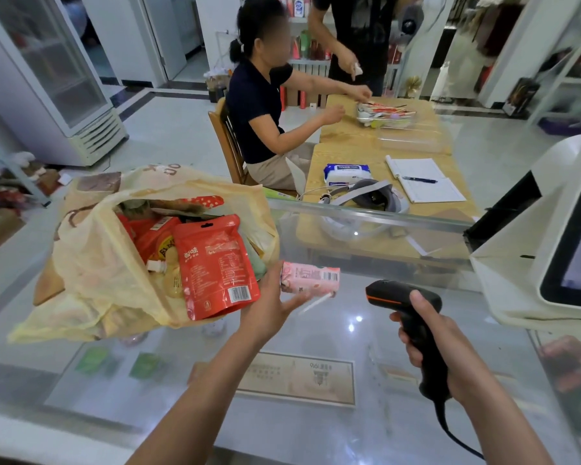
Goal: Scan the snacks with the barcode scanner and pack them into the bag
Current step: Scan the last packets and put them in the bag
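- L hand [269, 307]: fingers nearly straight under pink carton [311, 278], thumb vs its left end; carton held just right of bag [91, 263].
- R hand [440, 344]: fingers wrapped tight on scanner [403, 297], head facing carton, apart.
- Glass counter [316, 431]: open room near side; POS screen [567, 263] at right edge.
- Count: 1 carton, 1 scanner, 1 bag; 1 red pouch [215, 266] at bag mouth.

Left forearm [195, 397] and right forearm [503, 417] are bare to the frame's bottom edge. Left hand [269, 303] and right hand [443, 344], bare too.
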